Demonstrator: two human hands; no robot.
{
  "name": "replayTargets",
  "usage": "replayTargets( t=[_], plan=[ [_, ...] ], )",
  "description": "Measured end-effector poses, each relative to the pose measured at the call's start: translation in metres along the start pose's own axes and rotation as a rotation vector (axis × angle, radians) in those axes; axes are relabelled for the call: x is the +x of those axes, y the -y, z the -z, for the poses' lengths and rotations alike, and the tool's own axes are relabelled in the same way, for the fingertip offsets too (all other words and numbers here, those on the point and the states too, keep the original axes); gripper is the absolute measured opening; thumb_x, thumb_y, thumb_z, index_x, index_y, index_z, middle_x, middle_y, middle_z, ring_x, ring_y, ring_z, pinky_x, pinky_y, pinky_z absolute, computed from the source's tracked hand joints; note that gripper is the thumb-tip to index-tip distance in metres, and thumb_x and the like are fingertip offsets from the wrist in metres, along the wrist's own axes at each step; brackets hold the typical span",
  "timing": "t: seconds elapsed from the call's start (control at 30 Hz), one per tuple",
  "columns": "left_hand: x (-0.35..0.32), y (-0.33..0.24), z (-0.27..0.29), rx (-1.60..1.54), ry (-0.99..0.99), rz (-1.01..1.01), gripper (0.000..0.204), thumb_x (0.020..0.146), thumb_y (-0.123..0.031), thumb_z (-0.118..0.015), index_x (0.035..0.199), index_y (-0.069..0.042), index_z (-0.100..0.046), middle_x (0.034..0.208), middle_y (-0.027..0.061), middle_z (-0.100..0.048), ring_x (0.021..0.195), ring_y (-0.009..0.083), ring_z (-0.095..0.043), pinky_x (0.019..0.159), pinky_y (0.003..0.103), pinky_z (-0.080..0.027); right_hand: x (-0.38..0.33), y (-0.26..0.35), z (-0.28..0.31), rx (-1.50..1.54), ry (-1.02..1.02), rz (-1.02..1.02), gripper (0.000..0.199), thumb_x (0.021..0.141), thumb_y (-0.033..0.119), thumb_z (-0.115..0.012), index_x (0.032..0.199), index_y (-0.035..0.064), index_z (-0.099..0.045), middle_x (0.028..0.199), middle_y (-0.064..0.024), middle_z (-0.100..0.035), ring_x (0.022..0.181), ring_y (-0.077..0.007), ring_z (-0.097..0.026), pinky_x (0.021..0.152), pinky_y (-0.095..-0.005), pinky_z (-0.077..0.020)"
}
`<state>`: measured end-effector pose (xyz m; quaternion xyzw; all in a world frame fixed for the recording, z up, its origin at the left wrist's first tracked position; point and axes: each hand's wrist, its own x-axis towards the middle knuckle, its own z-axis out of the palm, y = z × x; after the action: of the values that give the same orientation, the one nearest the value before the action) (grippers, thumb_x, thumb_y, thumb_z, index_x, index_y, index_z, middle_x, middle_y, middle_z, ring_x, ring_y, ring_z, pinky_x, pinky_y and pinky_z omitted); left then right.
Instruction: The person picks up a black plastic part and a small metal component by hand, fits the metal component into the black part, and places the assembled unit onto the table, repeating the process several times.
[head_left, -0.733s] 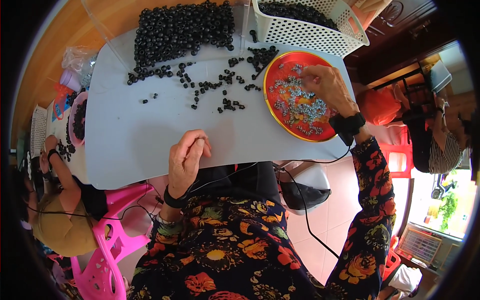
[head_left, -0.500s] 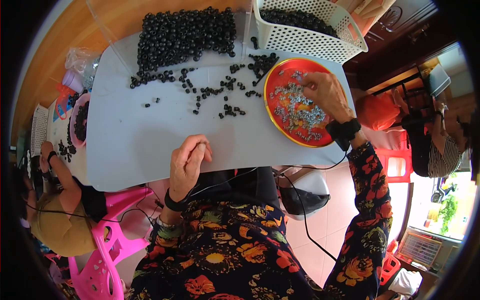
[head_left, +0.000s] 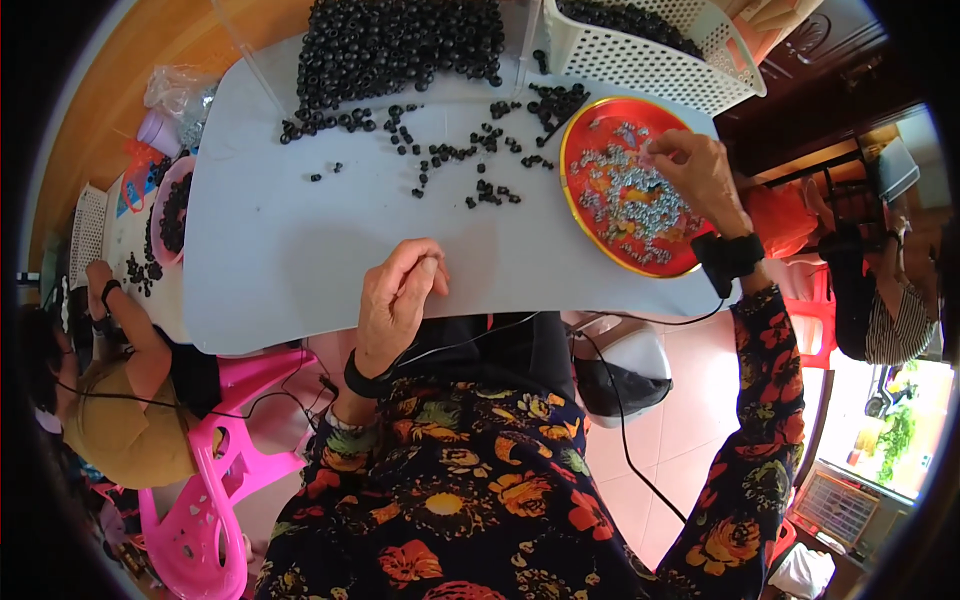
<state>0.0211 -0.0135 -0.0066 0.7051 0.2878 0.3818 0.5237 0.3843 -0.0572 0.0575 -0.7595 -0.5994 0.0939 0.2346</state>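
My right hand (head_left: pixel 697 175) is over the right part of a round red tray (head_left: pixel 625 108) with a gold rim. Its thumb and fingertips are pinched together just above small silver metal pieces (head_left: pixel 640 200) scattered in the tray. Whatever the pinch holds is too small to make out. Near the table's front edge, my left hand (head_left: pixel 395 300) is closed, thumb against curled fingers, and its contents are hidden. Beyond it, small black knob-like parts (head_left: pixel 450 153) lie loose on the grey table (head_left: pixel 270 250).
A large heap of black parts (head_left: pixel 400 50) sits in a clear-walled box at the back. Right of it stands a white perforated basket (head_left: pixel 650 68) with more. At left, another person's arm (head_left: pixel 135 325) is beside a pink bowl (head_left: pixel 160 225). A black cable (head_left: pixel 625 440) hangs below the table.
The whole view has shifted, so the table and tray appear further right and higher. My right hand has moved slightly right over the tray, still pinched. My left hand stays closed.
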Motion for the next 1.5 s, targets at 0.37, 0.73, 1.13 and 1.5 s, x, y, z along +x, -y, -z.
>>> replayTargets(
  t=[0.37, 0.73, 1.13, 1.5],
  plan=[
    [-0.005, 0.0, 0.004, 0.019, 0.0, 0.033, 0.013, 0.095, -0.006, -0.046, 0.099, 0.002, -0.055, 0.067, 0.0064, -0.058, 0.063, 0.0108, -0.054, 0.06, 0.023, -0.042, -0.018, -0.01, 0.006, 0.136, 0.065, -0.239, 0.02, 0.084, 0.01, -0.054, 0.094, -0.0023, -0.066, 0.068, -0.0094, -0.064, 0.062, -0.012, -0.061, 0.06, -0.0279, -0.0502],
    [-0.003, -0.002, -0.001, 0.033, -0.018, 0.015, 0.014, 0.095, -0.008, -0.046, 0.098, 0.002, -0.055, 0.065, 0.006, -0.057, 0.063, 0.0106, -0.053, 0.06, 0.023, -0.04, -0.026, -0.033, 0.008, 0.055, -0.09, -0.206, 0.022, 0.085, 0.012, -0.055, 0.098, -0.0018, -0.067, 0.075, -0.0088, -0.067, 0.067, -0.0116, -0.062, 0.067, -0.0275, -0.0509],
    [-0.004, -0.004, -0.001, 0.082, -0.039, 0.035, 0.017, 0.096, -0.012, -0.046, 0.097, 0.002, -0.056, 0.063, 0.0056, -0.056, 0.063, 0.0107, -0.052, 0.06, 0.023, -0.04, -0.021, -0.034, 0.007, -0.219, -0.018, 0.007, 0.024, 0.071, 0.0, -0.064, 0.093, 0.0047, -0.07, 0.085, -0.0146, -0.068, 0.08, -0.0296, -0.065, 0.078, -0.037, -0.0519],
    [-0.002, -0.004, 0.001, 0.068, 0.019, 0.06, 0.017, 0.096, -0.011, -0.045, 0.099, 0.002, -0.055, 0.069, 0.0065, -0.057, 0.068, 0.0119, -0.053, 0.068, 0.025, -0.044, -0.017, -0.041, 0.007, -0.218, 0.019, 0.022, 0.02, 0.069, 0.009, -0.067, 0.088, 0.0051, -0.068, 0.077, -0.0119, -0.067, 0.074, -0.0307, -0.064, 0.07, -0.0386, -0.0508]
  ],
)
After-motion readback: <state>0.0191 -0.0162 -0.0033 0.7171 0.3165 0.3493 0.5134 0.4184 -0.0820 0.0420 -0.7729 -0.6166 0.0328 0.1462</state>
